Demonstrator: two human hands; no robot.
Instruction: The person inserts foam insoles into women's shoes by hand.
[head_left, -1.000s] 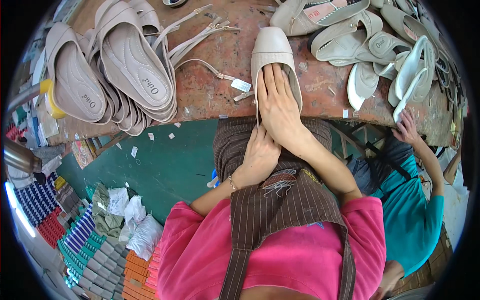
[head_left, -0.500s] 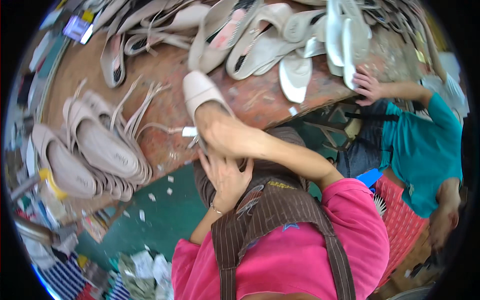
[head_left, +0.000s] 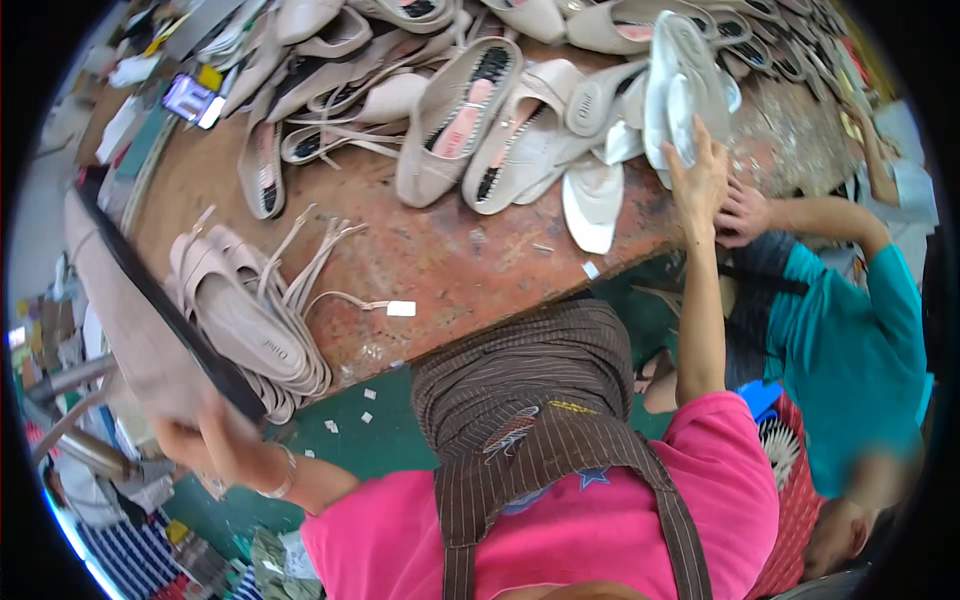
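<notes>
My right hand [head_left: 700,180] is stretched out over the far right of the brown worktable [head_left: 450,260], its fingers closed on the lower end of a white shoe sole [head_left: 675,80] that stands upright among other pale soles. At the lower left, my left hand [head_left: 215,440] grips the bottom of a long beige panel with a black edge [head_left: 135,300], which rises tilted along the table's left side. A stack of beige strappy sandals [head_left: 250,330] lies just right of that panel. I wear a pink top and a brown striped apron [head_left: 530,440].
Several beige sandals and uppers [head_left: 470,110] cover the back of the table. A single white sole [head_left: 592,200] lies near the front edge, with a small white tag [head_left: 400,308] to its left. A co-worker in a teal shirt [head_left: 850,340] sits at the right, a hand [head_left: 745,212] close to mine.
My right hand has left the middle of the table and reached to the far right with the white sole. My left hand has dropped to the lower left and taken hold of the beige panel.
</notes>
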